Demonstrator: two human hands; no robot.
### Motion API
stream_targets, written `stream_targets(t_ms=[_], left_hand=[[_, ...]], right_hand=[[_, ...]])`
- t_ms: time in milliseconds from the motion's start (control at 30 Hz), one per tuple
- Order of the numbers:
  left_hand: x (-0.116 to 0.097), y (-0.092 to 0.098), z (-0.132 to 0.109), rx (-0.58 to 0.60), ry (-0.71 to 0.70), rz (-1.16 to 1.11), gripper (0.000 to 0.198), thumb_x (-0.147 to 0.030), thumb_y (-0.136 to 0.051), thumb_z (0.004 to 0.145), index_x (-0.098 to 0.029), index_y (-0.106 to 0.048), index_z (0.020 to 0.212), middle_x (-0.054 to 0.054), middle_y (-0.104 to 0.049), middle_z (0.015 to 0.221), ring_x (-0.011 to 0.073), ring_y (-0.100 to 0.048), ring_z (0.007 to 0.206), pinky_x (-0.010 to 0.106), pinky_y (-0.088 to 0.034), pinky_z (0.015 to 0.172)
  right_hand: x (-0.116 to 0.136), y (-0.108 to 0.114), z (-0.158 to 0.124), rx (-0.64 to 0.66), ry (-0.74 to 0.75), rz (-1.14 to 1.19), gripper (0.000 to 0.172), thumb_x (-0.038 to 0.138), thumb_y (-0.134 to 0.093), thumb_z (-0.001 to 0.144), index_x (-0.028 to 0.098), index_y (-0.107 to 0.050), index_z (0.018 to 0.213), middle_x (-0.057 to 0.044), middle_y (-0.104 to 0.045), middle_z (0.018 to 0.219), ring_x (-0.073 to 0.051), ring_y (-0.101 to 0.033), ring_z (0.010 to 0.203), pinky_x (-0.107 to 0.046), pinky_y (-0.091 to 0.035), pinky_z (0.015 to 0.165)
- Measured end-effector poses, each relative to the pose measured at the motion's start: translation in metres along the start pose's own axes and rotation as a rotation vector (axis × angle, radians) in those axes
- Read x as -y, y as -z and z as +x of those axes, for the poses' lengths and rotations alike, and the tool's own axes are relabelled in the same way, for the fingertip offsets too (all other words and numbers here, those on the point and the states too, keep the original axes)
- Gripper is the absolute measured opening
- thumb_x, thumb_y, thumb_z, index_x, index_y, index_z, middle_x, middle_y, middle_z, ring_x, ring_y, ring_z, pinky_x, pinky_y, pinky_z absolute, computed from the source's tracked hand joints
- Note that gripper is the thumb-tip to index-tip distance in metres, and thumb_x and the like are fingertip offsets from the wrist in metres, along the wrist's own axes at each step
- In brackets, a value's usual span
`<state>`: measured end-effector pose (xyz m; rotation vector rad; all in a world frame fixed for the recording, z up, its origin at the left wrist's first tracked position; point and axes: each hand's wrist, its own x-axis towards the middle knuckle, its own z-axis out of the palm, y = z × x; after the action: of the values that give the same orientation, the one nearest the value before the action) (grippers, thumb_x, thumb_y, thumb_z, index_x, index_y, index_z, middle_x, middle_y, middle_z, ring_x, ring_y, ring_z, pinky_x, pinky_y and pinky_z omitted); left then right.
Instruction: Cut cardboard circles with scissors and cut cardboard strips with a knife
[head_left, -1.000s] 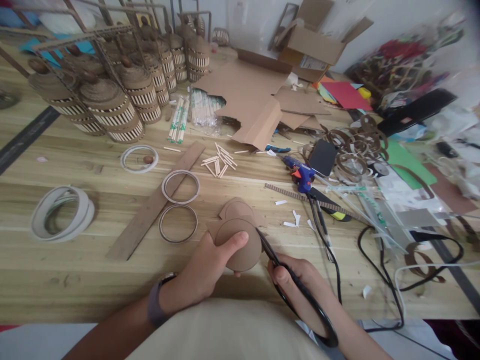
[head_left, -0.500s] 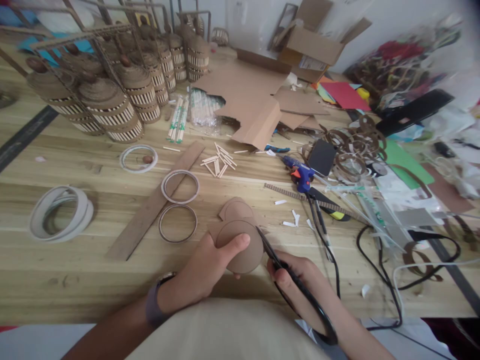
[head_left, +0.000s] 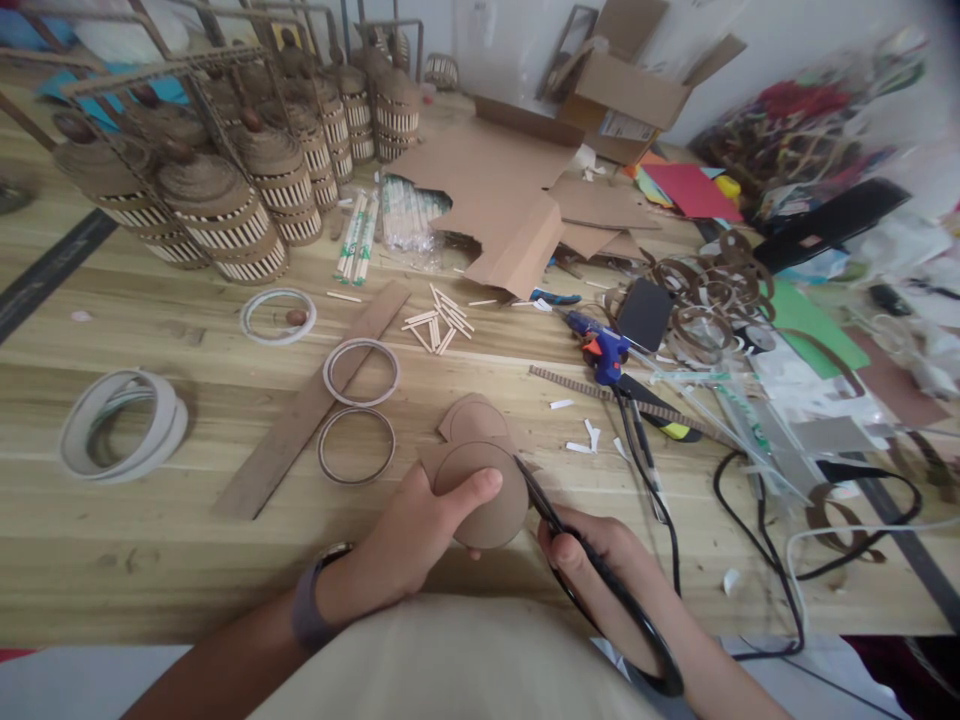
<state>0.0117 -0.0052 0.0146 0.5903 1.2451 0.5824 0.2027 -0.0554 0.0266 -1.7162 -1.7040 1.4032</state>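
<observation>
My left hand (head_left: 435, 515) grips a piece of brown cardboard (head_left: 484, 505) marked with a round outline, the thumb lying across its face and the fingers mostly hidden beneath. In my right hand (head_left: 600, 555) is a pair of black-handled scissors (head_left: 551, 510), their blades against the right edge of the cardboard circle. Just beyond lies another cardboard piece (head_left: 471, 418) with a drawn curve. Two thin rings, an upper ring (head_left: 361, 372) and a lower ring (head_left: 356, 446), rest left of my hands, the upper one over a cardboard strip (head_left: 300, 420).
Several cardboard-and-stick lanterns (head_left: 225, 215) crowd the back left. White tape rolls (head_left: 120, 425) sit at left. Short sticks (head_left: 442, 320) lie mid-table near a blue glue gun (head_left: 602, 348). Black cables (head_left: 667, 520) run down the right side. Torn cardboard (head_left: 510, 190) lies at the back.
The scissors' handles have spread slightly, the lower loop shifting a little down and right. My left hand and the cardboard stay nearly still.
</observation>
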Motion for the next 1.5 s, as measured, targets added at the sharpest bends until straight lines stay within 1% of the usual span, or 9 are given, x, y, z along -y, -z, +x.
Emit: stream_targets(t_ms=[167, 400, 600, 833, 1000, 1200, 1300, 1400, 1500], left_hand=[[0.000, 0.000, 0.000, -0.008, 0.039, 0.014, 0.045, -0.042, -0.078, 0.072, -0.016, -0.063, 0.105, 0.008, -0.075, 0.096, 0.0222, -0.072, 0.076, 0.021, -0.049, 0.039], [0.000, -0.001, 0.000, -0.001, 0.043, 0.023, 0.044, -0.041, -0.077, 0.071, -0.017, -0.063, 0.105, 0.006, -0.075, 0.095, 0.0222, -0.071, 0.078, 0.020, -0.046, 0.036], [-0.001, -0.001, -0.001, -0.006, 0.034, 0.026, 0.044, -0.039, -0.077, 0.072, -0.018, -0.065, 0.108, 0.007, -0.075, 0.101, 0.0225, -0.071, 0.082, 0.020, -0.045, 0.036], [-0.003, -0.002, -0.002, -0.007, 0.048, 0.037, 0.042, -0.042, -0.079, 0.070, -0.019, -0.068, 0.103, 0.007, -0.076, 0.101, 0.0238, -0.071, 0.082, 0.021, -0.045, 0.039], [-0.001, -0.002, 0.000, 0.008, 0.059, 0.015, 0.040, -0.046, -0.076, 0.075, -0.019, -0.069, 0.104, 0.007, -0.077, 0.098, 0.0236, -0.071, 0.081, 0.021, -0.045, 0.039], [-0.002, 0.000, -0.002, 0.030, 0.043, 0.030, 0.041, -0.045, -0.077, 0.076, -0.019, -0.068, 0.107, 0.007, -0.077, 0.100, 0.0246, -0.073, 0.084, 0.023, -0.052, 0.045], [-0.003, 0.001, -0.003, 0.029, 0.022, 0.054, 0.040, -0.044, -0.076, 0.077, -0.019, -0.068, 0.107, 0.007, -0.077, 0.101, 0.0247, -0.073, 0.085, 0.023, -0.053, 0.045], [-0.003, 0.001, -0.003, 0.032, 0.014, 0.068, 0.037, -0.042, -0.075, 0.079, -0.017, -0.069, 0.106, 0.008, -0.077, 0.100, 0.0242, -0.073, 0.084, 0.023, -0.053, 0.045], [-0.002, 0.001, -0.001, 0.043, 0.011, 0.079, 0.040, -0.043, -0.074, 0.079, -0.017, -0.068, 0.108, 0.008, -0.077, 0.101, 0.0242, -0.073, 0.084, 0.023, -0.052, 0.044]], right_hand=[[-0.009, -0.001, 0.002, -0.004, 0.084, -0.001, 0.064, 0.080, -0.032, 0.092, 0.023, -0.039, 0.065, 0.005, -0.032, 0.059, -0.012, -0.029, 0.054, -0.028, -0.023, 0.051], [0.002, 0.003, -0.005, 0.042, -0.031, 0.014, 0.067, 0.086, -0.032, 0.087, 0.022, -0.040, 0.068, 0.005, -0.034, 0.063, -0.013, -0.031, 0.058, -0.029, -0.023, 0.054], [0.001, 0.003, -0.005, 0.049, -0.047, 0.006, 0.068, 0.087, -0.030, 0.086, 0.023, -0.038, 0.068, 0.005, -0.032, 0.064, -0.013, -0.030, 0.059, -0.029, -0.023, 0.055], [0.003, 0.003, -0.007, 0.049, -0.059, -0.014, 0.068, 0.087, -0.029, 0.086, 0.023, -0.040, 0.069, 0.005, -0.034, 0.063, -0.013, -0.032, 0.058, -0.028, -0.024, 0.054], [0.002, 0.002, -0.006, 0.043, -0.033, -0.040, 0.068, 0.086, -0.027, 0.088, 0.023, -0.038, 0.067, 0.004, -0.035, 0.062, -0.013, -0.032, 0.058, -0.028, -0.025, 0.053], [-0.009, 0.000, -0.004, 0.015, 0.051, -0.063, 0.068, 0.085, -0.028, 0.089, 0.022, -0.040, 0.067, 0.004, -0.035, 0.061, -0.012, -0.033, 0.056, -0.026, -0.025, 0.051], [-0.014, 0.001, -0.003, 0.004, 0.091, -0.061, 0.066, 0.084, -0.030, 0.090, 0.022, -0.040, 0.067, 0.005, -0.034, 0.060, -0.012, -0.031, 0.054, -0.026, -0.023, 0.050], [-0.010, 0.003, -0.002, 0.003, 0.082, -0.071, 0.066, 0.084, -0.031, 0.089, 0.022, -0.039, 0.067, 0.005, -0.033, 0.060, -0.012, -0.030, 0.054, -0.026, -0.021, 0.050], [-0.002, 0.006, -0.003, 0.031, 0.028, -0.062, 0.068, 0.086, -0.029, 0.087, 0.022, -0.040, 0.068, 0.004, -0.034, 0.062, -0.013, -0.031, 0.058, -0.027, -0.023, 0.053]])
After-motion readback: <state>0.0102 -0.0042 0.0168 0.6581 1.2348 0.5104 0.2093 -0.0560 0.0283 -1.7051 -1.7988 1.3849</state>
